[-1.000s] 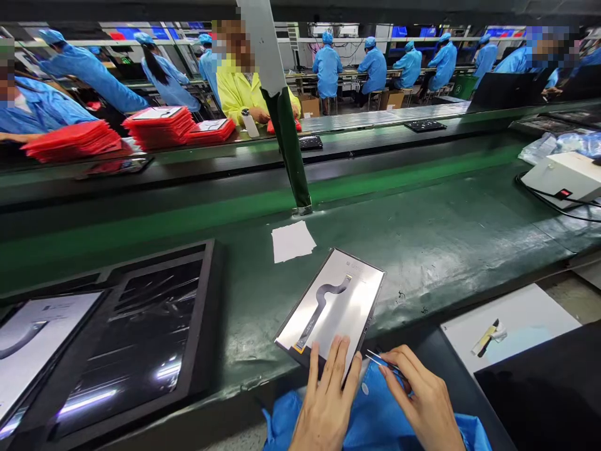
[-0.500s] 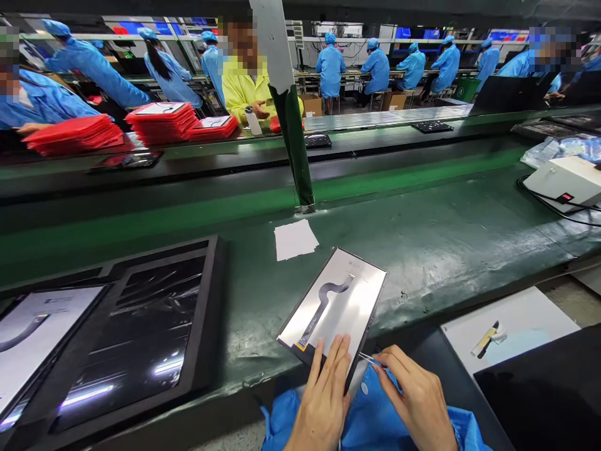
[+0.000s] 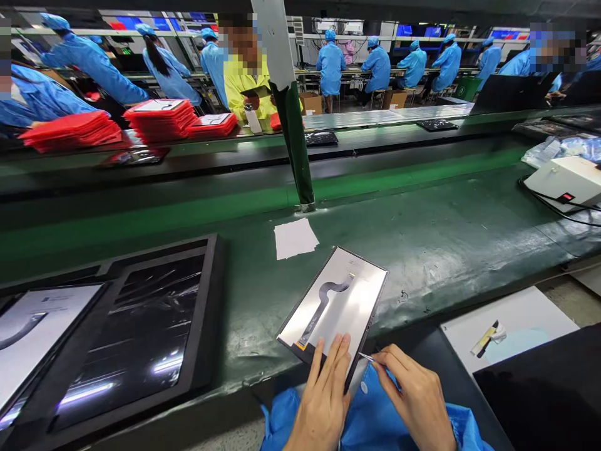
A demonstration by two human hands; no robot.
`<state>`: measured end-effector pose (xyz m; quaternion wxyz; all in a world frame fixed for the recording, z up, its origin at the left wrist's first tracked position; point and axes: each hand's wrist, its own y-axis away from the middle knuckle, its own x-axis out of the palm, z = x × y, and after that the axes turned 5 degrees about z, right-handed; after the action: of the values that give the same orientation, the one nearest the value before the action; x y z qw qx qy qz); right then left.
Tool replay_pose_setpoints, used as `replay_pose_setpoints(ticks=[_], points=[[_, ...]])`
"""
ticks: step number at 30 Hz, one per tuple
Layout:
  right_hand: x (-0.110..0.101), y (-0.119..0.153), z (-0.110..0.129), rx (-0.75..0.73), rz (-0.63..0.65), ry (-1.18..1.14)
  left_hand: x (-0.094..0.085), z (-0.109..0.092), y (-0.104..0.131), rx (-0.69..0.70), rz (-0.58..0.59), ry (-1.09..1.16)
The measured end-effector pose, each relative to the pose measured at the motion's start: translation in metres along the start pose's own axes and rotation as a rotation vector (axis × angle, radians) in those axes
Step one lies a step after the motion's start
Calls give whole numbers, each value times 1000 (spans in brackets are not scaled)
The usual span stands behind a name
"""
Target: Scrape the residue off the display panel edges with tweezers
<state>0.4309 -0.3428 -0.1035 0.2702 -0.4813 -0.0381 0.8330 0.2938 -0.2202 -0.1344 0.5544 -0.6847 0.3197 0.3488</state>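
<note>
A display panel with a silver back and a dark curved ribbon cable lies tilted on the green bench, its near end at the front edge. My left hand rests on the panel's near end, fingers stretched out flat, the thumb mostly hidden. In a pinch, my right hand holds thin metal tweezers, whose tip meets the panel's right side edge near the left fingers. Whether the tip grips anything is too small to tell.
White paper sheets lie beyond the panel, near a post. On the left, a black foam tray bears dark screens and another silver-backed panel. A white box with cables stands right. Co-workers sit beyond, by red stacks.
The tweezers have shifted very slightly in my right fingers; the panel and my left hand stay put. Across the line, the person in yellow now holds up a dark flat thing.
</note>
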Motion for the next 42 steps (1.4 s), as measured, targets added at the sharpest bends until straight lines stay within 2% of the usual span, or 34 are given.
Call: replay_pose_setpoints(ticks=[17,25,28,32,36,42], points=[[2,-1,0,30,-67,-57,-2,0,-1,11,10,-15],[-16,-11,-14,82,-131,-43,-5,0,-2,5,32,-50],[-17,-10,-12,39,-87,-32,-5,0,-1,11,46,-48],[-8,-4,-4,-30,-31,-11,-3,1,1,0,45,-17],[-1,-1,0,-26,-37,24,-1,3,5,0,60,8],[-2,-2,0,-22,-19,57,0,2,6,-17,64,23]])
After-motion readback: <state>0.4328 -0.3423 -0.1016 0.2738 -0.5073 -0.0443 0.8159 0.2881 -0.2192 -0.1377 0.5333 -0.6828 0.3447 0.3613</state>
